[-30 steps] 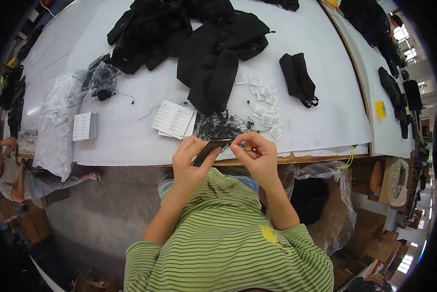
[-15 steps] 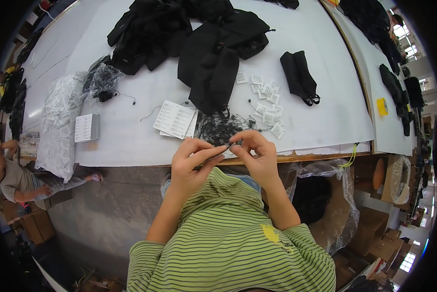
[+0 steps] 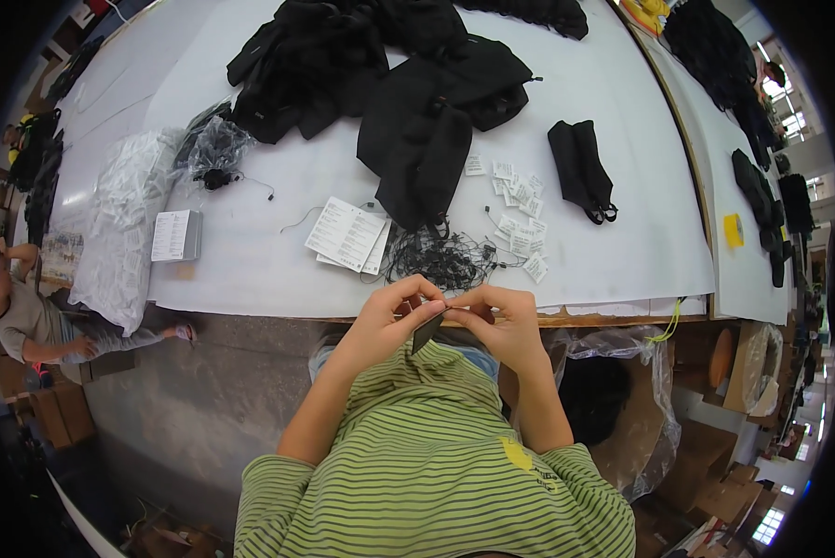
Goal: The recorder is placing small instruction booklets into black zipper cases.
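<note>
Close above the table's front edge, my left hand pinches a small dark flat piece that looks like a tag and hangs below the fingertips. The fingertips of my right hand are pinched together at its upper edge, touching my left fingers; what they grip there is hidden. Just beyond both hands lies a tangled heap of thin black cords with small black ends. White printed cards are stacked to its left. Small white labels are scattered to its right.
Black fabric bags are heaped at the back, and one slim black pouch lies apart. On the left are a plastic bag of white labels and a card stack. A plastic-lined box stands below the table's right.
My hands have come slightly nearer to me. The dark piece has turned from lying nearly flat between the fingers to hanging down. The view has shifted a little.
</note>
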{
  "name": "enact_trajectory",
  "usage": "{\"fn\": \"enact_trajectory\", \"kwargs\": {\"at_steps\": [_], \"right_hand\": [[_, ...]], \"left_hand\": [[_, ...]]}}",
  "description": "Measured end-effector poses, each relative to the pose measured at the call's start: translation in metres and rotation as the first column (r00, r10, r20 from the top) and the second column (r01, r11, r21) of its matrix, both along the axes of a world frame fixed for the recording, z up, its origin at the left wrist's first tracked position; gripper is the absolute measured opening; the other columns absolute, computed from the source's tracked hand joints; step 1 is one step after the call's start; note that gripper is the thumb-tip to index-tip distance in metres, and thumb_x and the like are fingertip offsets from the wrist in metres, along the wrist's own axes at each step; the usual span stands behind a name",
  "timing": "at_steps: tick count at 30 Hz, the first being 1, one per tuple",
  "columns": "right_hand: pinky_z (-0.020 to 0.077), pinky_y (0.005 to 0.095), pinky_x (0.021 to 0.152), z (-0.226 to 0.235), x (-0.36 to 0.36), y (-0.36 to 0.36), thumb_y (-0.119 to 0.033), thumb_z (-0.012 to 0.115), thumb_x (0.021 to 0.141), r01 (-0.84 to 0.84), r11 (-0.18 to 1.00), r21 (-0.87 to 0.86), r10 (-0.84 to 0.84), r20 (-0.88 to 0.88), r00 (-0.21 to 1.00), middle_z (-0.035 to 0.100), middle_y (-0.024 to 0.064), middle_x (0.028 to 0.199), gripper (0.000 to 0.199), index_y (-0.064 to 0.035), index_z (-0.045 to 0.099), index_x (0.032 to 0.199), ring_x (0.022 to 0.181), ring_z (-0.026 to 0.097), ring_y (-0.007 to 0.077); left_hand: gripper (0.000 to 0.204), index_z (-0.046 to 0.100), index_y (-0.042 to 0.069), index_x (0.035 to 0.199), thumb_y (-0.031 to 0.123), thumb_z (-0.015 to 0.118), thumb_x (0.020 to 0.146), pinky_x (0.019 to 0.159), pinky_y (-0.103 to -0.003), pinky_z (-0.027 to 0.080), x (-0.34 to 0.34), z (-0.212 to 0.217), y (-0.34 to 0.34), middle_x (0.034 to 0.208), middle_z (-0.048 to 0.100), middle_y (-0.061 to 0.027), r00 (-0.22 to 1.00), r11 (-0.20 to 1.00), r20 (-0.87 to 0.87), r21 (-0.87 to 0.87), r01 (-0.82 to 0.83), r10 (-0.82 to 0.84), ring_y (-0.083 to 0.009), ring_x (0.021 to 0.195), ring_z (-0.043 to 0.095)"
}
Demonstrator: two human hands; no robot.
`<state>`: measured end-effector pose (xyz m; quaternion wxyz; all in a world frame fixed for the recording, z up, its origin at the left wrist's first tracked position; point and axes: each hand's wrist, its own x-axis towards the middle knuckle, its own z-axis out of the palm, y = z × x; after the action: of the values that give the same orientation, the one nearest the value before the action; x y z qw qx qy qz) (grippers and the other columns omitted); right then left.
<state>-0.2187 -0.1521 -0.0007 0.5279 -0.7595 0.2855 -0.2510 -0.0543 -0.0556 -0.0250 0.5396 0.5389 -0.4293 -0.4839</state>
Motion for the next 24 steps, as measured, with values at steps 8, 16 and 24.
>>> {"fn": "enact_trajectory", "kwargs": {"at_steps": [8, 16, 24], "right_hand": [[0.0363, 0.02, 0.047, 0.001, -0.005, -0.005, -0.009, 0.074, 0.079, -0.025, 0.999, -0.039, 0.022, -0.077, 0.997, 0.058, 0.002, 0.058, 0.012, -0.0046, 0.068, 0.088, 0.049, 0.047, 0.005], [0.0376, 0.0185, 0.047, -0.018, -0.009, -0.009, -0.012, 0.066, 0.088, -0.015, 0.905, 0.425, -0.014, 0.063, 0.998, 0.059, 0.0008, 0.061, 0.012, -0.0003, 0.062, 0.089, 0.051, 0.051, 0.0043], [0.0356, 0.0187, 0.046, -0.026, -0.025, -0.009, -0.011, 0.065, 0.088, 0.069, 0.877, 0.476, -0.126, 0.089, 0.988, 0.056, -0.0014, 0.061, 0.011, -0.0013, 0.06, 0.089, 0.05, 0.049, 0.0036]], "left_hand": [[0.008, 0.061, 0.001, 0.094, 0.009, 0.061, 0.091, 0.07, -0.02, 0.045, 0.0, 0.0, -0.004, 0.086, 0.059, 0.0003, 0.998, 0.999, -0.056, 0.038, 0.031, -0.029, -0.0049, 0.078, 0.055], [0.011, 0.063, 0.004, 0.091, 0.015, 0.06, 0.093, 0.056, -0.018, 0.038, -0.002, -0.013, -0.042, 0.078, 0.06, 0.0011, 0.966, 0.998, -0.252, 0.0, -0.066, 0.064, -0.0039, 0.063, 0.048], [0.022, 0.067, 0.005, 0.086, 0.025, 0.071, 0.079, 0.073, -0.038, 0.046, -0.005, -0.068, -0.089, 0.082, 0.055, -0.0079, 0.528, 0.969, 0.827, -0.075, -0.234, 0.191, -0.0254, 0.082, 0.054]]}}
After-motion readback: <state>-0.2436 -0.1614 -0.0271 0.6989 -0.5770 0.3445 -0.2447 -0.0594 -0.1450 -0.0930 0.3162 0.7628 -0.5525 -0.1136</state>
